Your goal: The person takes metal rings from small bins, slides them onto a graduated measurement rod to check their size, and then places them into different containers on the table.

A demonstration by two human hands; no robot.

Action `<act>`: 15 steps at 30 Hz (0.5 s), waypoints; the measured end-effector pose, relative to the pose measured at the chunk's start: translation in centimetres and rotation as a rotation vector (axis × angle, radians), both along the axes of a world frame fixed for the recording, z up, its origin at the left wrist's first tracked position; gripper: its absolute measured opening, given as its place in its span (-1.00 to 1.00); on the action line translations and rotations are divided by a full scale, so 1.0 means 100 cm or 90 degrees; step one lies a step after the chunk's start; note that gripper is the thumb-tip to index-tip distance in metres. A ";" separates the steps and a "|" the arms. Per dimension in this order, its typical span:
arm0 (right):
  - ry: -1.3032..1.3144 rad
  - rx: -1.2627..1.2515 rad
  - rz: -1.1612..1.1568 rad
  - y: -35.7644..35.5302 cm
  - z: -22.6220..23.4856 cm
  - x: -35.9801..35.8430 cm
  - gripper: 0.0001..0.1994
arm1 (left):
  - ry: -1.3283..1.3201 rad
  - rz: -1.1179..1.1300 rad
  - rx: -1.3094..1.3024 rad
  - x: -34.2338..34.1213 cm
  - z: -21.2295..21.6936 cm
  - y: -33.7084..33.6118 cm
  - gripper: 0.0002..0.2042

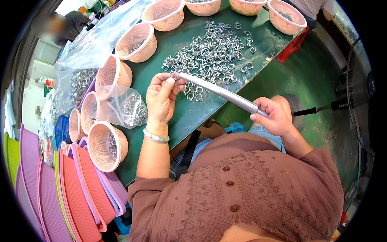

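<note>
left hand [161, 99] pinches ring on rod [219, 92] tip; right hand [274, 117] grips rod; pink baskets [108, 146] hold rings

1. You wear a dusty-mauve crinkled blouse [258, 189] with short sleeves and lace-like embroidery across the chest.
2. Three small brown buttons [229, 183] run down its front placket.
3. A pale jade-coloured bangle [155, 137] circles your left wrist.
4. Blue denim [264, 133] shows at your lap.

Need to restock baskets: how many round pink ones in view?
9 baskets: four along the table's far edge, two down its left side, three at near left; more may be hidden.
</note>
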State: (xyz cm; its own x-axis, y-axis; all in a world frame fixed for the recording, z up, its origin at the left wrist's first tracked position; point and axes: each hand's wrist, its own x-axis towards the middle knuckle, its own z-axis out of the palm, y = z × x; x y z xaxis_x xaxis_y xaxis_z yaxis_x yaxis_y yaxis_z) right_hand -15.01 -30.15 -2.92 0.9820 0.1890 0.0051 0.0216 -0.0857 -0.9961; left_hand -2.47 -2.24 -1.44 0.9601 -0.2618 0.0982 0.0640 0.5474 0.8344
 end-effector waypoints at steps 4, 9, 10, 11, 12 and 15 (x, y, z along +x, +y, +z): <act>-0.043 -0.030 0.001 0.004 0.005 0.001 -0.83 | -0.064 0.011 0.043 -0.002 -0.001 -0.002 -0.85; -0.099 -0.141 -0.024 0.006 0.007 0.003 -0.83 | -0.167 0.025 0.175 -0.005 -0.002 -0.004 -0.76; -0.112 -0.159 -0.031 0.007 0.007 0.003 -0.83 | -0.163 0.031 0.186 -0.005 -0.001 -0.004 -0.75; -0.125 -0.178 -0.037 0.008 0.008 0.003 -0.83 | -0.158 0.038 0.198 -0.007 0.000 -0.005 -0.75; -0.139 -0.196 -0.044 0.009 0.009 0.003 -0.82 | -0.155 0.044 0.209 -0.008 0.001 -0.005 -0.74; -0.138 -0.205 -0.054 0.010 0.008 0.003 -0.82 | -0.111 0.051 0.185 -0.009 0.001 -0.007 -0.74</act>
State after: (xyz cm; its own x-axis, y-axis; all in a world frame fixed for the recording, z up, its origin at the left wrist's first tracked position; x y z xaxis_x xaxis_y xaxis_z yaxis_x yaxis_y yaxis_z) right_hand -14.70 -29.14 -2.13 0.9768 0.1327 0.1680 0.2080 -0.4032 -0.8912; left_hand -3.33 -2.93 -1.33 0.9539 -0.2277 0.1956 -0.1273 0.2831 0.9506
